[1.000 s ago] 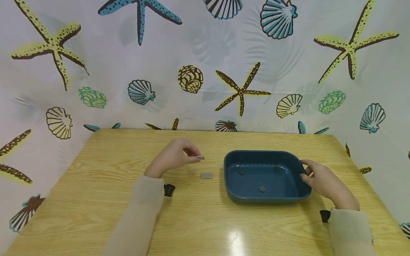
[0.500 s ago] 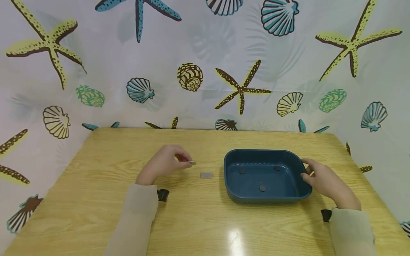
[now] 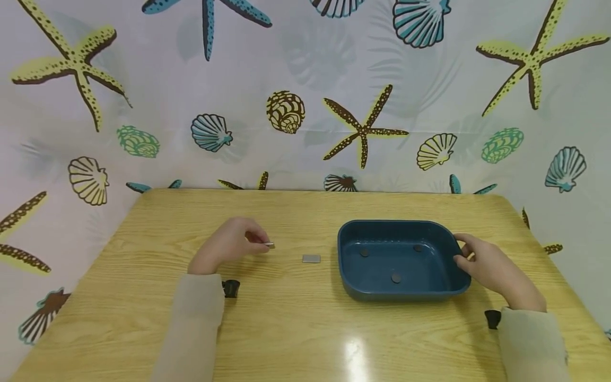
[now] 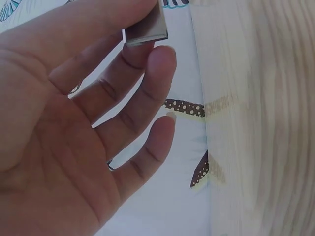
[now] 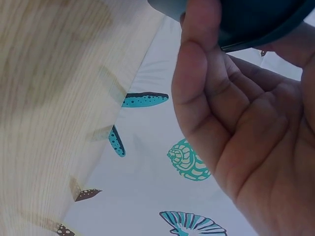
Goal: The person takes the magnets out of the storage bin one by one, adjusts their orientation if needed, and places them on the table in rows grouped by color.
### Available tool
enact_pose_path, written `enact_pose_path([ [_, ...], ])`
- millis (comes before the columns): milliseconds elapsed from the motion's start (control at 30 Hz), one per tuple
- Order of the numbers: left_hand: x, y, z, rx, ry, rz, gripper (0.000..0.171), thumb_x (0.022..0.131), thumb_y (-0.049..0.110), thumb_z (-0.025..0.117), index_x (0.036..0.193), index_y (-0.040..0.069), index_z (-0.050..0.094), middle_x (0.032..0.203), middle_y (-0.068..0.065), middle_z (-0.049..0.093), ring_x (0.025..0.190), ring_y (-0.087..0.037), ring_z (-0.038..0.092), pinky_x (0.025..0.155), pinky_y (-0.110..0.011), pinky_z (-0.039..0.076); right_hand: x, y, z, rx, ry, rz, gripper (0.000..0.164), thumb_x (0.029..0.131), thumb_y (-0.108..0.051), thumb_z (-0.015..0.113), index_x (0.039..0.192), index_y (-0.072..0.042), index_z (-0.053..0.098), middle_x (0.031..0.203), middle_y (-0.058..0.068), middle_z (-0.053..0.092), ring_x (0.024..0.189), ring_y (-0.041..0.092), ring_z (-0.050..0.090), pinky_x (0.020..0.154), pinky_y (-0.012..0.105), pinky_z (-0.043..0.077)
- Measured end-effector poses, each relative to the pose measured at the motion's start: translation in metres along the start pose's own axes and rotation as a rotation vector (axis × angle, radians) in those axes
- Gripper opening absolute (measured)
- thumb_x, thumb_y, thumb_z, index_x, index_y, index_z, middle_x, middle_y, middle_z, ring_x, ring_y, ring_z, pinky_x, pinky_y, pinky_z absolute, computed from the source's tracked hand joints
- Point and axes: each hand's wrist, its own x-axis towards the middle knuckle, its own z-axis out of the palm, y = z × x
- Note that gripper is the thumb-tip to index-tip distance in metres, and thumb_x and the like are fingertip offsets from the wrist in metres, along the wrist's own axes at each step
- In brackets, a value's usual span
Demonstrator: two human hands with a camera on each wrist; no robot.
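In the head view my left hand [image 3: 229, 243] is left of centre, over the wooden table. It pinches a small flat grey rectangular piece [image 4: 146, 27] between thumb and fingertips; the left wrist view shows one end sticking out past the thumb. A similar grey rectangular piece [image 3: 311, 259] lies flat on the table between that hand and a dark blue rounded tub [image 3: 403, 295]. My right hand [image 3: 491, 265] holds the tub by its right rim, fingers curled at the wall in the right wrist view. The tub stands upright.
Three dark round spots [image 3: 395, 278] show on the tub's floor. The wooden table [image 3: 286, 329] runs back to a white cloth [image 3: 267, 63] printed with shells and starfish, which also hangs along both sides. A black wrist strap part [image 3: 232, 288] shows beside the left sleeve.
My left hand has moved left and slightly toward me, away from the tub, still pinching the grey piece. My right hand stays on the tub's rim. The head view has shifted slightly.
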Motion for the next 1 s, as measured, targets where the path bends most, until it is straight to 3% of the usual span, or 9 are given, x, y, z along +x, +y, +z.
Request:
enact_pose_path([
  [400, -0.002, 0.002, -0.003, -0.016, -0.048, -0.045, 0.007, 0.092, 0.015, 0.078, 0.096, 0.010, 0.080, 0.103, -0.009, 0.074, 0.088, -0.018, 0.066, 0.078, -0.031, 0.054, -0.001, 0.000, -0.001, -0.004, 0.006, 0.014, 0.059, 0.105, -0.015, 0.056, 0.154, 0.010, 0.033, 0.111, 0.021, 0.064, 0.078, 0.018, 0.057, 0.069, 0.034, 0.045],
  [667, 0.002, 0.000, 0.005, 0.041, -0.098, -0.035, 0.004, 0.091, 0.016, 0.079, 0.090, 0.013, 0.081, 0.101, -0.006, 0.076, 0.086, -0.016, 0.064, 0.080, -0.033, 0.054, 0.000, 0.000, -0.001, -0.017, 0.006, 0.008, 0.059, 0.105, -0.016, 0.057, 0.153, 0.010, 0.034, 0.112, 0.022, 0.065, 0.080, 0.018, 0.059, 0.071, 0.034, 0.047],
  [867, 0.003, -0.002, 0.011, 0.078, -0.126, -0.085, 0.005, 0.091, 0.018, 0.080, 0.087, 0.014, 0.081, 0.095, -0.002, 0.077, 0.082, -0.015, 0.061, 0.076, -0.031, 0.052, 0.000, 0.001, 0.000, -0.018, 0.006, 0.012, 0.059, 0.105, -0.016, 0.057, 0.153, 0.009, 0.035, 0.111, 0.021, 0.065, 0.082, 0.019, 0.060, 0.071, 0.034, 0.048],
  [1000, 0.003, -0.001, 0.012, 0.109, -0.126, -0.106, 0.006, 0.091, 0.018, 0.080, 0.092, 0.012, 0.082, 0.098, -0.004, 0.078, 0.086, -0.017, 0.064, 0.080, -0.035, 0.054, 0.000, 0.000, 0.000, -0.013, 0.012, 0.009, 0.059, 0.105, -0.015, 0.057, 0.153, 0.009, 0.035, 0.110, 0.020, 0.064, 0.081, 0.018, 0.060, 0.071, 0.034, 0.047],
])
